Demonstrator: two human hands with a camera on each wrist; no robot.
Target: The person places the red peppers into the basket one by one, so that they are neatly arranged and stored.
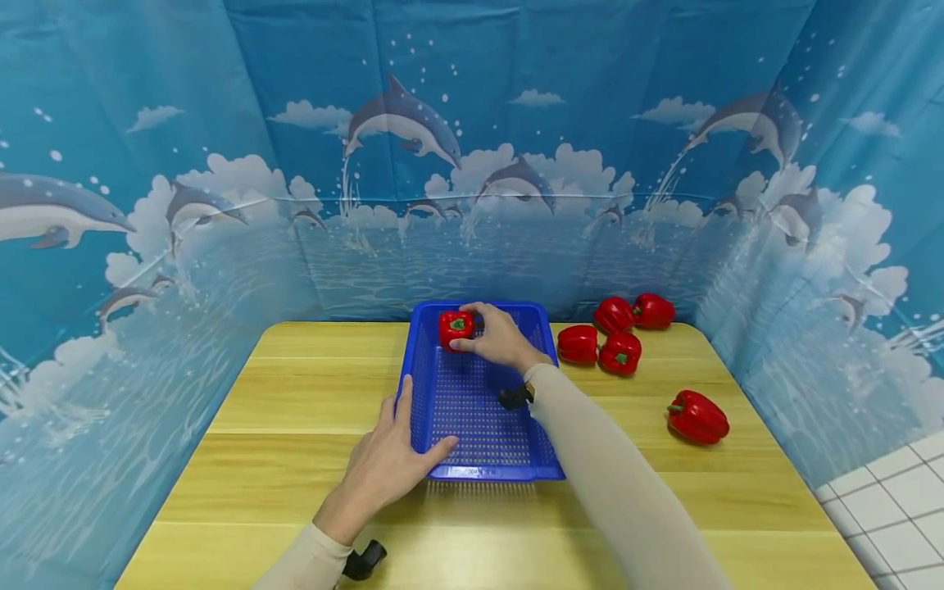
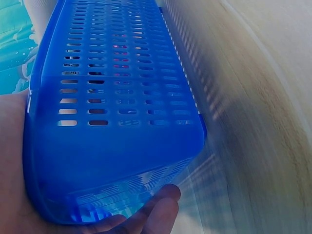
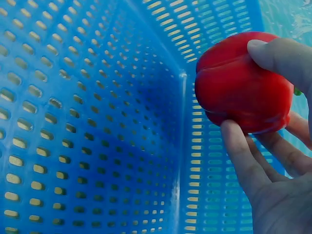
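Observation:
A red bell pepper (image 1: 456, 329) is held by my right hand (image 1: 500, 334) over the far left part of a blue plastic basket (image 1: 479, 474). The right wrist view shows thumb and fingers on opposite sides of the pepper (image 3: 243, 83), with the perforated basket wall (image 3: 204, 175) behind it. The basket holds no other pepper that I can see. At its near left corner, my left hand (image 1: 391, 459) grips the basket, fingers along the outer side and thumb by the near rim. In the left wrist view, fingertips (image 2: 163, 214) curve around the slotted basket (image 2: 112, 156).
Right of the basket lie several red bell peppers (image 1: 620, 353), clustered toward the table's back edge. One more pepper (image 1: 697, 418) sits apart, nearer the right edge. The wooden table (image 1: 295, 393) is bordered by a dolphin-print curtain (image 1: 472, 246) at back and sides.

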